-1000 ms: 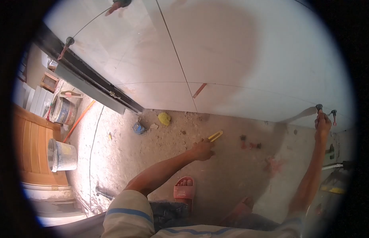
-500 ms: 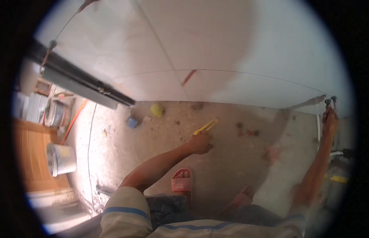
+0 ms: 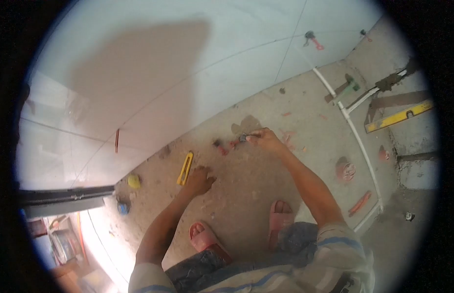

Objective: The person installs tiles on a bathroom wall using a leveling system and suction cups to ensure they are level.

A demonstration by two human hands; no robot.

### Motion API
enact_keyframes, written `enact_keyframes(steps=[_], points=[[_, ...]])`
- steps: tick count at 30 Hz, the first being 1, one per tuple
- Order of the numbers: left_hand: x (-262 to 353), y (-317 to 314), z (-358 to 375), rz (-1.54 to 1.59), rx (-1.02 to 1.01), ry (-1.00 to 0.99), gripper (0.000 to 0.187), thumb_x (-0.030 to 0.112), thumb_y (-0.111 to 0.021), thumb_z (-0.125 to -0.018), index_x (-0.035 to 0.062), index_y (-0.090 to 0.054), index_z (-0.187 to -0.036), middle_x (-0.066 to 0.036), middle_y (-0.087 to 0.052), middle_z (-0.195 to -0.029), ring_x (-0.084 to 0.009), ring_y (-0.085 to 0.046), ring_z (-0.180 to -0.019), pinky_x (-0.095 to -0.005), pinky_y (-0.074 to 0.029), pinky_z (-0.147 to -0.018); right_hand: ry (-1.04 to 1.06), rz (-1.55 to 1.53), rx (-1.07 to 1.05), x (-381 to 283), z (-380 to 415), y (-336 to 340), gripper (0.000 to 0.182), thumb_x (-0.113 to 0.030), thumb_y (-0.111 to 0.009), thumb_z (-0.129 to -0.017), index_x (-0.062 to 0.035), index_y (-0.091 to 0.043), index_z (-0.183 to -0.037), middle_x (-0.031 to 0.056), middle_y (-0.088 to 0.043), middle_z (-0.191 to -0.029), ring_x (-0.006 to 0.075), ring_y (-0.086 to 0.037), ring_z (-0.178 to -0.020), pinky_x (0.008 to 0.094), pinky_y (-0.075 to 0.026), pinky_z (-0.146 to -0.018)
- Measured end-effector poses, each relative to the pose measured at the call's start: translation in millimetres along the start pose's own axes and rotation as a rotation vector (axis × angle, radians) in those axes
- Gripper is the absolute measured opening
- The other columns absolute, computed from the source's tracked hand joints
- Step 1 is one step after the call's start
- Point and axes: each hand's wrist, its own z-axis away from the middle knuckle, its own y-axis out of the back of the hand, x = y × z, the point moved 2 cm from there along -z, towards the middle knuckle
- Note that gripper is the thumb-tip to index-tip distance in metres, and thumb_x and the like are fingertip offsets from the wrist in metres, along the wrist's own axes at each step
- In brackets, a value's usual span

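Note:
Over the floor, my left hand [image 3: 201,181] is closed around the lower side of a long yellow slotted tool [image 3: 186,167], which sticks up beside the knuckles. Its exact grip is partly hidden. Ahead and to the right, my right hand [image 3: 264,138] pinches a small dark-headed piece [image 3: 243,137]. Just left of those fingertips lies a red-handled piece with a dark head [image 3: 221,147] on the floor. On the white wall, a similar dark-headed red piece [image 3: 312,40] sits along a thin line, and a narrow red strip [image 3: 117,140] is farther left.
White pipes [image 3: 359,141] run along the floor at right, near a yellow spirit level [image 3: 400,116] and a green-headed hammer [image 3: 351,84]. A blue item [image 3: 123,208] and a yellow-green lump [image 3: 134,181] lie at left. Pink slippers [image 3: 204,237] are on my feet.
The view has swung rightward. My right hand has come away from the wall down over the floor beside the red-handled piece. The yellow tool has stayed with my left hand.

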Motion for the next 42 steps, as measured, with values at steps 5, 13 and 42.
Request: enact_keyframes(steps=[5, 13, 42], points=[[7.9, 6.9, 3.5, 0.026, 0.016, 0.042, 0.041, 0.023, -0.062, -0.087, -0.0039, -0.056, -0.117, -0.023, -0.054, -0.121, -0.0382, -0.051, -0.114, -0.0428, -0.041, -0.096, 0.075, -0.040, 0.097, -11.1, 17.7, 3.5, 0.035, -0.032, -0.065, -0.084, -0.0022, -0.069, -0.101, 0.0162, -0.069, -0.095, 0.0242, -0.064, -0.088, 0.0380, -0.049, -0.076], [8.8, 6.0, 4.0, 0.082, 0.044, 0.069, 0.039, 0.025, -0.059, -0.088, -0.0025, -0.058, -0.115, -0.023, -0.056, -0.120, -0.0379, -0.052, -0.113, -0.0425, -0.040, -0.098, 0.157, 0.309, 0.625, 48.5, 7.6, 77.5, 0.021, -0.016, -0.063, -0.076, -0.0034, -0.071, -0.090, 0.0201, -0.067, -0.082, 0.0315, -0.067, -0.074, 0.0369, -0.051, -0.067], [81.7, 35.0, -32.8, 0.388, 0.307, -0.136, 0.028, 0.018, -0.063, -0.084, -0.0005, -0.064, -0.104, -0.020, -0.064, -0.094, -0.0343, -0.062, -0.085, -0.0386, -0.048, -0.079, -0.031, -0.475, 0.267, -4.8, 19.6, -5.2, 0.009, -0.014, -0.062, -0.089, -0.0051, -0.060, -0.090, 0.0032, -0.059, -0.078, 0.0091, -0.053, -0.065, 0.0268, -0.045, -0.059]])
